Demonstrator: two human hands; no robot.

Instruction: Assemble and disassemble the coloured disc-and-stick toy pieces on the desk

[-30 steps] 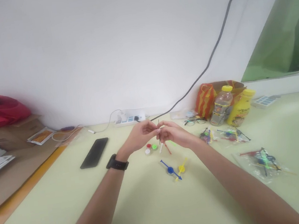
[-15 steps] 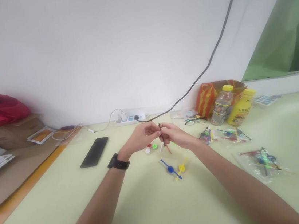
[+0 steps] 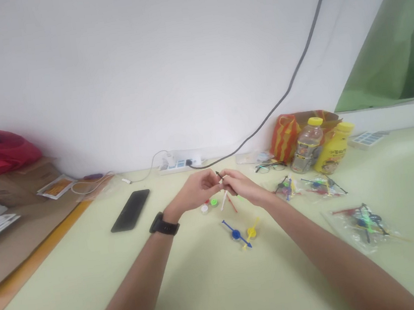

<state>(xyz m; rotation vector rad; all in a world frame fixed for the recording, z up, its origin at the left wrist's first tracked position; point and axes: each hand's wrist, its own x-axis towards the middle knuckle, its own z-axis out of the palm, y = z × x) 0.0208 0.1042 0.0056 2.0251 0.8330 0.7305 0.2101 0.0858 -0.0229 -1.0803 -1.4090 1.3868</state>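
Both my hands meet in front of me above the table (image 3: 201, 288). My right hand (image 3: 245, 187) pinches a thin black plastic arrow (image 3: 219, 175), tilted so that its tip points up and left; fingers cover its middle. My left hand (image 3: 198, 190), above a black wristwatch (image 3: 163, 225), has its fingers closed at the arrow's left side, and what they hold is hidden. Under the hands lie a white arrow (image 3: 224, 201), a red arrow (image 3: 232, 204), a green disc (image 3: 214, 202) and a white disc (image 3: 204, 208). Nearer me lie a blue spinner (image 3: 236, 234) and a yellow spinner (image 3: 252, 232).
Left of my hands lies a phone (image 3: 131, 210). Several bagged spinner sets, such as this one (image 3: 368, 222), lie on the right. Behind them stand a clear bottle (image 3: 307, 147) and a yellow bottle (image 3: 334, 151). Glasses (image 3: 270, 167) and a power strip (image 3: 180, 165) lie near the wall.
The black arrow has turned from nearly upright to a slant, its top end now leaning left. More of the white arrow shows beneath, while my hands stay nearly in place.
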